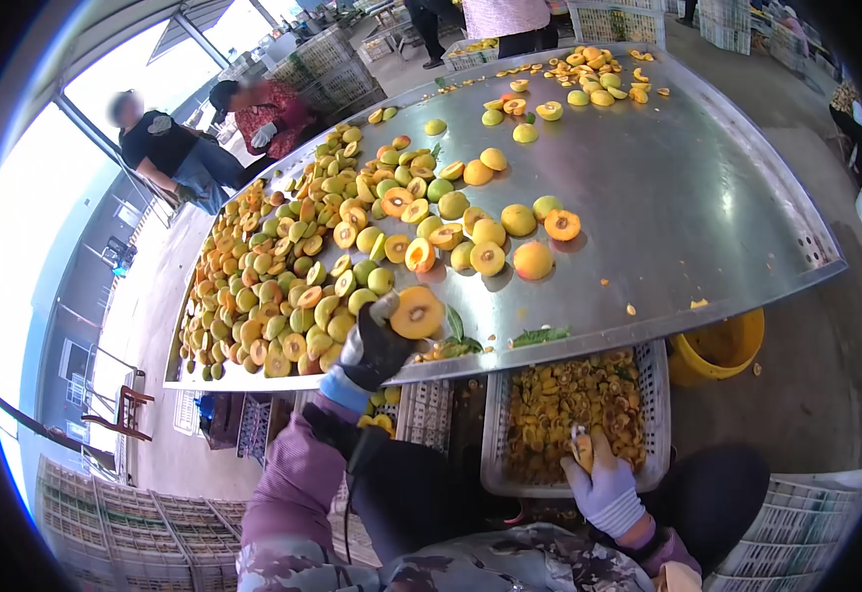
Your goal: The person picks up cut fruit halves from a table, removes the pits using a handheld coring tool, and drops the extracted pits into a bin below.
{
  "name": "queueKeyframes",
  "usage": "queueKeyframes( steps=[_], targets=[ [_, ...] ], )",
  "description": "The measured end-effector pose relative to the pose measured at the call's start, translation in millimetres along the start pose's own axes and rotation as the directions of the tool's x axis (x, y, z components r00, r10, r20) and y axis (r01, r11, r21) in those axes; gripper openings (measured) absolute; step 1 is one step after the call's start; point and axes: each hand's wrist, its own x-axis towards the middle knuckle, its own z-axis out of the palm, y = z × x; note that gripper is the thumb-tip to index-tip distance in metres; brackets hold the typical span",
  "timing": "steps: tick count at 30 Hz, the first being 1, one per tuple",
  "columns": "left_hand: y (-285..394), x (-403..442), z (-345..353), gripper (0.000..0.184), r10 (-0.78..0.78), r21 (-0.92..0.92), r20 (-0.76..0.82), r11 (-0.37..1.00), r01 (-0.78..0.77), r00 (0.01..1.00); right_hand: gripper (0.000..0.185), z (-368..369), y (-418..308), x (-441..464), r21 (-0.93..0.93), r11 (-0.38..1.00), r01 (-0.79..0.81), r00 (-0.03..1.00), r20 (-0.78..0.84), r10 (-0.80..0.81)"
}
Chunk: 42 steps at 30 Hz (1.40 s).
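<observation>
My left hand (370,347), in a dark glove, grips a halved peach (418,313) at the near edge of the metal table (668,197). The cut face with its brown centre is turned up toward me. My right hand (603,485), in a pale glove, is closed around a small pitting tool (582,450) with a brown handle and a metal end. That hand is over the white crate (495,444) of yellow-brown peach scraps (574,400). A large heap of halved peaches (283,266) covers the table's left side.
Green leaves (541,335) lie along the table's near rim. A yellow bucket (722,350) stands right of the scrap crate. More cut peaches (599,79) lie at the far end. Two people (169,148) are beyond the left edge; stacked crates (327,69) stand behind them.
</observation>
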Motion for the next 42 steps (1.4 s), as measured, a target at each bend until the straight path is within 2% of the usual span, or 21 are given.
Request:
queueKeyframes(
  steps=[1,2,3,5,10,11,13,14,15,16,17,19,21,24,25,27,29,32,39,41,42],
  targets=[
    [1.2,-16.4,22.4,0.057,0.01,-0.041,-0.021,0.999,-0.011,1.0,0.028,0.2,-3.4,-1.7,0.024,0.997,0.068,0.997,-0.023,-0.068],
    [-6.1,-26.8,33.3,0.059,-0.018,-0.224,0.032,0.974,0.025,0.999,0.03,3.0,-5.0,-3.5,-0.01,0.991,0.137,0.989,-0.063,-0.137],
    [-13.8,-37.3,44.0,0.062,-0.041,-0.398,0.093,0.914,0.075,0.995,0.03,4.4,-9.2,-6.8,-0.019,0.991,0.129,0.989,-0.071,-0.13],
    [-14.1,-61.3,75.2,0.071,-0.077,-0.531,0.136,0.836,0.138,0.988,0.029,4.9,-20.6,-12.3,-0.058,0.987,0.148,0.98,-0.13,-0.154],
    [-33.1,-96.4,126.6,0.062,-0.005,-0.513,-0.006,0.858,0.002,1.0,0.03,2.1,-34.4,-22.7,-0.043,0.942,0.334,0.914,-0.231,-0.334],
    [-42.3,-104.0,132.3,0.059,0.097,-0.28,-0.009,0.955,-0.095,0.995,0.03,3.3,-23.3,-26.1,-0.052,0.944,0.326,0.915,-0.233,-0.329],
    [-48.5,-108.4,135.6,0.055,0.198,-0.029,0.017,0.98,-0.198,0.98,0.026,8.1,0.9,-19.7,-0.413,0.893,0.179,0.978,-0.022,-0.206],
    [-47.7,-107.4,135.3,0.052,0.094,-0.317,0.029,0.945,-0.08,0.995,0.025,7.1,1.1,-21.8,-0.391,0.908,0.148,0.968,-0.132,-0.215],
    [-48.6,-107.1,136.3,0.049,-0.01,-0.574,0.07,0.818,0.048,0.998,0.025,3.7,-4.2,-22.9,-0.396,0.907,0.146,0.968,-0.133,-0.214],
    [-53.5,-104.9,139.6,0.047,-0.024,-0.655,0.036,0.754,0.042,0.999,0.025,-0.1,-11.7,-24.3,-0.32,0.925,0.203,0.938,-0.209,-0.278],
    [-56.6,-105.6,139.4,0.047,-0.036,-0.654,0.039,0.754,0.053,0.999,0.026,-2.9,-17.7,-26.1,-0.243,0.934,0.262,0.899,-0.289,-0.328],
    [-56.3,-107.2,140.3,0.046,-0.039,-0.545,0.056,0.836,0.064,0.998,0.027,-3.2,-18.7,-27.8,-0.246,0.93,0.273,0.905,-0.264,-0.335],
    [-63.1,-109.2,146.7,0.047,0.039,-0.378,0.004,0.925,-0.035,0.999,0.027,2.1,-12.5,-27.5,-0.257,0.918,0.302,0.905,-0.225,-0.361],
    [-65.4,-109.6,151.3,0.046,-0.031,-0.516,0.081,0.854,0.068,0.996,0.03,3.7,-15.6,-30.8,-0.308,0.911,0.275,0.928,-0.164,-0.335],
    [-65.5,-111.0,153.7,0.047,0.065,-0.347,0.054,0.937,-0.042,0.996,0.031,3.5,-17.8,-30.5,-0.334,0.898,0.286,0.925,-0.148,-0.35],
    [-61.1,-113.6,158.2,0.047,0.162,-0.166,0.05,0.974,-0.152,0.986,0.03,4.8,-18.4,-29.4,-0.314,0.905,0.286,0.931,-0.134,-0.341],
    [-50.9,-117.3,163.4,0.054,0.065,-0.461,0.126,0.887,0.0,0.99,0.033,9.0,-12.9,-27.5,-0.369,0.873,0.317,0.911,-0.136,-0.389],
    [-44.8,-120.6,173.4,0.055,0.055,-0.609,0.115,0.792,0.027,0.992,0.037,8.9,-11.2,-25.9,-0.401,0.875,0.27,0.949,-0.043,-0.312],
    [-49.9,-117.5,171.9,0.053,0.038,-0.621,0.196,0.778,0.094,0.98,0.04,13.0,-6.7,-24.6,-0.426,0.879,0.214,0.975,0.031,-0.222],
    [-45.7,-118.7,173.0,0.052,0.038,-0.558,0.194,0.826,0.079,0.98,0.042,7.8,-14.9,-23.9,-0.431,0.896,0.11,0.986,0.16,-0.044],
    [-45.8,-119.0,173.2,0.051,0.034,-0.507,0.176,0.86,0.061,0.984,0.041,9.2,-12.4,-25.7,-0.39,0.912,0.127,0.986,0.149,-0.074]
  ],
)
